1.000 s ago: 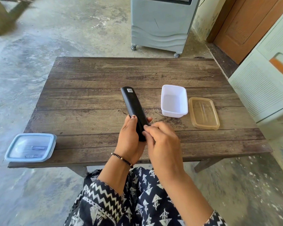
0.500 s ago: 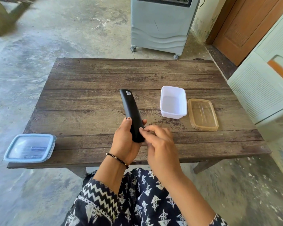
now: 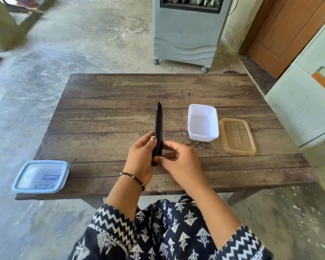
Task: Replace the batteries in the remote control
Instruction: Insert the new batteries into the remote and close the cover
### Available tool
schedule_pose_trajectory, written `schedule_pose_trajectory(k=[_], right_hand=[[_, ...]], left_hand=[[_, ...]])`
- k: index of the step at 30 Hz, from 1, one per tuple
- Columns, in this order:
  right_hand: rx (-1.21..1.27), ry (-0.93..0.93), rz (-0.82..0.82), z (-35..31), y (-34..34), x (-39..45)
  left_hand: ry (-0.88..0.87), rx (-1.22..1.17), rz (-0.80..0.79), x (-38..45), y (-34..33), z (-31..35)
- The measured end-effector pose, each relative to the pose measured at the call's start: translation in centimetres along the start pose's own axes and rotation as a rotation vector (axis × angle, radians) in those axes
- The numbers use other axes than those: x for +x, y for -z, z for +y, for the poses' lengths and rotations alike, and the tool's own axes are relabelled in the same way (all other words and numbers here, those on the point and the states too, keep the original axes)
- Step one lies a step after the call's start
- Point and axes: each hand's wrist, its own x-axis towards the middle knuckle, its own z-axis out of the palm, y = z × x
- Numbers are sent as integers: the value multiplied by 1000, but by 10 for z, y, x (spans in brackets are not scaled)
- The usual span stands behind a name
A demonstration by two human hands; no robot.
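Note:
I hold a long black remote control (image 3: 159, 124) above the middle of the wooden table (image 3: 105, 117), turned on its edge so only its thin side shows. My left hand (image 3: 142, 156) grips its near end from the left. My right hand (image 3: 180, 160) touches the same end from the right with its fingertips. The battery cover and any batteries are hidden from view. A blue-lidded clear box (image 3: 40, 176) sits shut at the table's near left corner, with something small and blue inside.
An open white plastic tub (image 3: 203, 121) stands right of the remote, its amber lid (image 3: 236, 136) flat beside it. Behind the table stands a grey air cooler (image 3: 186, 34) on wheels. A pale green cabinet (image 3: 304, 102) is close on the right.
The remote has been rolled from lying back-up to standing on its edge and now points straight away. Both hands stayed at its near end.

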Motion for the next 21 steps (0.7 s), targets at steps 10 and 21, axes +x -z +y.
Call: schedule_pose_trajectory(k=[10, 21], right_hand=[[194, -232, -13, 22, -9, 25], [-187, -55, 102, 16, 20, 11]], left_hand=[[-132, 344, 224, 16, 15, -9], [-316, 1029, 330, 11, 11, -4]])
